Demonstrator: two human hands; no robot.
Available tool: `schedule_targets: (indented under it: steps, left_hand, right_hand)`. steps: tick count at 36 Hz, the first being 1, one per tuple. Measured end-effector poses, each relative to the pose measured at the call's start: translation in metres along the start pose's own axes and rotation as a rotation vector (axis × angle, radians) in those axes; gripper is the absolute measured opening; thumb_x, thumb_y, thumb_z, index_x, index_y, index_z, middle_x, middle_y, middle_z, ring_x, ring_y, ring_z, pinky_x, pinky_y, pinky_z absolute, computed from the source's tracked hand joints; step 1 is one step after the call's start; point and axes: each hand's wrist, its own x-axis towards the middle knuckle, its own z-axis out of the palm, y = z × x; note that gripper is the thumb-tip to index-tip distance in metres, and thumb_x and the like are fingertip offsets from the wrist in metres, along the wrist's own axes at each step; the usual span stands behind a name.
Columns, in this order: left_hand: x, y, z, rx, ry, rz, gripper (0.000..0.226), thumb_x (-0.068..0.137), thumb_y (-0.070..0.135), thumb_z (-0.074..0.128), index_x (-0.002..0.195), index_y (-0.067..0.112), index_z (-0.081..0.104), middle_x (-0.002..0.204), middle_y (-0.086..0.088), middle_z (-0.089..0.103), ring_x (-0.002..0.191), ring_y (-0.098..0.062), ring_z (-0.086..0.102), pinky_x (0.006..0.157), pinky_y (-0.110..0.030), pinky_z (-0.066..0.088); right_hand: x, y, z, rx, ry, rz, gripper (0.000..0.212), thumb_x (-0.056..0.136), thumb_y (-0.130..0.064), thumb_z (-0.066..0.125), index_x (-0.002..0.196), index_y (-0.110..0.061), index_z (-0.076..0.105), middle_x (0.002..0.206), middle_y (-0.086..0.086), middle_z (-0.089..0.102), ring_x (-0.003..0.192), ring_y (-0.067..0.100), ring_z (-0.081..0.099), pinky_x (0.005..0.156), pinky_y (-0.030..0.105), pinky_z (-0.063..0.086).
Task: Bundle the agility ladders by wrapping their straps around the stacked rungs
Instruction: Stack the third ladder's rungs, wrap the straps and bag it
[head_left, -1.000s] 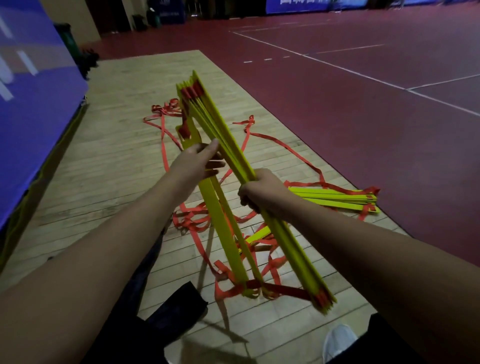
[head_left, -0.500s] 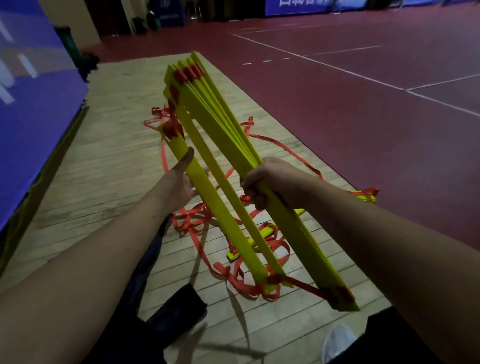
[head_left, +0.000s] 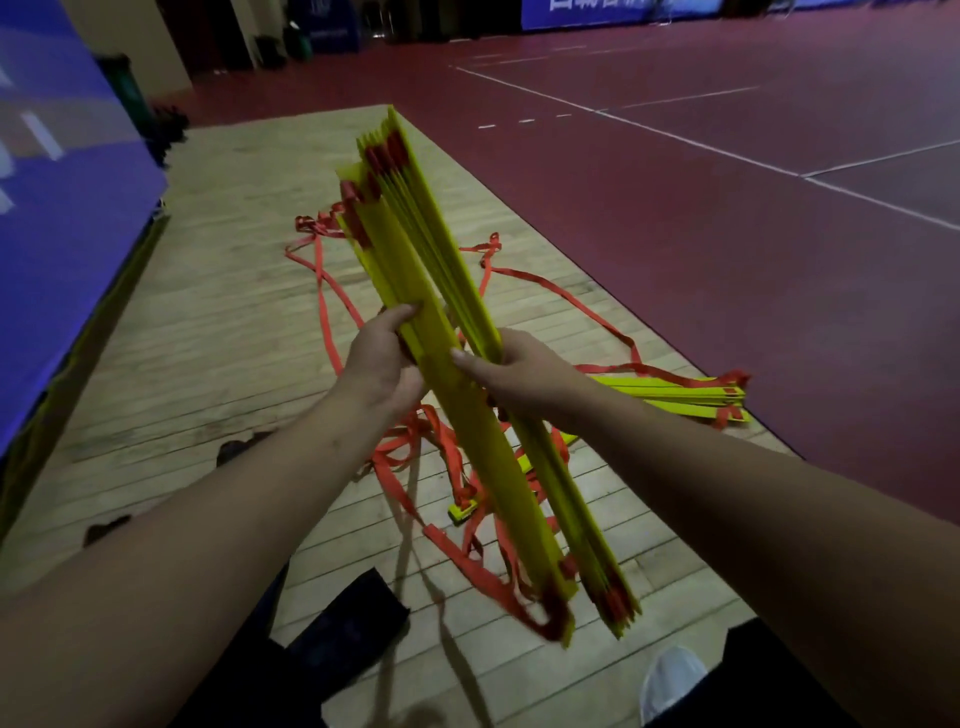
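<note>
A stack of several yellow ladder rungs (head_left: 415, 249) is held up at an angle above the wooden floor, its far end high and its near end low by my knees. My left hand (head_left: 379, 364) grips the stack's left side at mid-length, fingers curled over the outer rung. My right hand (head_left: 514, 371) grips the right side, thumb lying across the rung's face. Red straps (head_left: 467, 561) hang in loops from the rung ends and trail over the floor. A second group of yellow rungs (head_left: 675, 395) lies flat on the floor to the right.
The wooden strip of floor (head_left: 218, 322) runs ahead, edged by red court flooring (head_left: 727, 234) on the right and a blue padded wall (head_left: 62, 218) on the left. My dark trouser leg (head_left: 343, 629) and a white shoe (head_left: 670, 680) are at the bottom.
The separate outer rungs have closed in against the main stack. My left hand moved from under a loose rung to gripping the stack's side; my right thumb now lies across the front.
</note>
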Motion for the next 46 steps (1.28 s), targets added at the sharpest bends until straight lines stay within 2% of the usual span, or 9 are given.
schedule_targets:
  steps: [4,9,17,23,28,32,39,43,46]
  left_hand:
    - [-0.008,-0.001,0.011,-0.051,0.037,0.034,0.034,0.101,0.016,0.037,0.117,-0.004,0.059,0.114,-0.026,0.061,0.112,-0.039,0.059,0.103,-0.051,0.047]
    - [-0.019,0.004,0.015,-0.122,0.033,0.090,0.038,0.103,0.034,0.040,0.103,0.001,0.060,0.080,-0.021,0.070,0.094,-0.037,0.066,0.101,-0.048,0.049]
    - [-0.019,0.010,0.014,0.013,0.108,0.103,0.035,0.089,0.046,0.069,0.091,0.013,0.060,0.065,-0.001,0.061,0.070,-0.017,0.061,0.069,-0.033,0.052]
    - [-0.016,0.020,0.015,-0.092,0.149,0.075,0.031,0.090,0.042,0.070,0.096,0.014,0.057,0.070,-0.003,0.052,0.067,-0.017,0.056,0.061,-0.030,0.051]
    - [-0.011,0.028,-0.002,0.098,0.120,0.083,0.043,0.086,0.042,0.073,0.115,0.012,0.063,0.085,-0.005,0.070,0.091,-0.022,0.073,0.081,-0.040,0.054]
    - [-0.005,0.039,-0.018,-0.012,0.143,0.141,0.063,0.082,0.035,0.077,0.131,0.001,0.057,0.091,-0.010,0.073,0.087,-0.025,0.075,0.075,-0.038,0.060]
    - [-0.005,0.033,-0.001,-0.177,0.144,0.202,0.042,0.090,0.026,0.073,0.119,0.001,0.057,0.078,-0.010,0.070,0.080,-0.027,0.074,0.083,-0.039,0.060]
    - [-0.003,0.044,-0.002,0.028,0.183,0.162,0.050,0.091,0.038,0.069,0.122,0.000,0.060,0.100,-0.014,0.072,0.086,-0.026,0.075,0.078,-0.039,0.062]
    - [-0.008,0.054,-0.015,0.545,0.203,0.156,0.063,0.088,0.068,0.051,0.098,0.007,0.063,0.089,-0.008,0.071,0.077,-0.022,0.072,0.065,-0.033,0.059]
  right_hand:
    - [0.003,0.004,0.013,-0.236,0.051,0.008,0.050,0.098,-0.052,0.056,0.124,-0.010,0.048,0.102,0.009,0.064,0.089,0.024,0.064,0.059,0.030,0.047]
    - [0.000,0.006,0.015,-0.384,0.036,-0.023,0.051,0.100,-0.054,0.050,0.124,-0.010,0.043,0.103,0.008,0.057,0.089,0.023,0.056,0.056,0.028,0.037]
    - [-0.001,-0.002,0.019,-0.401,-0.072,-0.045,0.055,0.097,-0.059,0.052,0.122,-0.010,0.046,0.096,0.007,0.061,0.085,0.021,0.059,0.061,0.032,0.041]
    - [-0.001,-0.001,0.014,-0.081,-0.233,0.021,0.051,0.088,-0.013,0.075,0.131,-0.009,0.046,0.094,0.009,0.065,0.080,0.023,0.071,0.069,0.035,0.062]
    - [-0.003,-0.003,0.000,-0.101,-0.290,0.051,0.029,0.089,-0.002,0.069,0.114,-0.008,0.056,0.082,0.008,0.066,0.064,0.015,0.067,0.060,0.029,0.060]
    - [-0.007,-0.001,-0.008,-0.192,-0.379,0.096,0.024,0.092,-0.001,0.065,0.115,0.001,0.058,0.085,0.013,0.068,0.067,0.020,0.068,0.062,0.033,0.061]
    - [-0.006,0.003,0.004,-0.221,-0.235,0.109,0.017,0.091,-0.016,0.072,0.095,-0.007,0.058,0.074,0.006,0.061,0.057,0.013,0.057,0.048,0.023,0.048]
    - [-0.004,0.004,0.003,-0.190,-0.189,0.125,0.024,0.091,-0.023,0.073,0.082,-0.003,0.064,0.066,0.006,0.061,0.049,0.014,0.057,0.046,0.024,0.047]
    - [-0.002,0.003,-0.005,-0.131,-0.171,0.150,0.027,0.092,-0.021,0.071,0.093,0.006,0.067,0.072,0.013,0.065,0.057,0.021,0.061,0.053,0.031,0.052]
